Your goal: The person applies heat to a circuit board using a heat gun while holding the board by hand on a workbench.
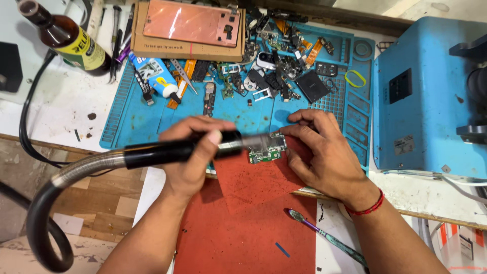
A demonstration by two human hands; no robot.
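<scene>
- Cluttered repair bench, white and stained, seen from above, with a blue machine housing filling its right side.
- Blue silicone work mat spreads across the back, its moulded trays keeping a heap of loose phone parts from scattering.
- Red pad lies nearer the person, apparently as a working surface under the board.
- Cardboard box at the rear carries a pink phone back panel; a brown glass bottle lies tilted at the far left.
- Hot-air handpiece, black with a flexible metal hose looping off to the left, is held level, its nozzle over the board's left edge.
- Left hand has its fingers clamped around the handpiece barrel, thumb on top to steady it.
- Right hand rests flat, fingers together, fingertips pinning the board's right edge so it cannot shift.
- Green circuit board sits on the red pad's upper edge, between both hands.
- Purple-handled tool lies unused near the right wrist.
</scene>
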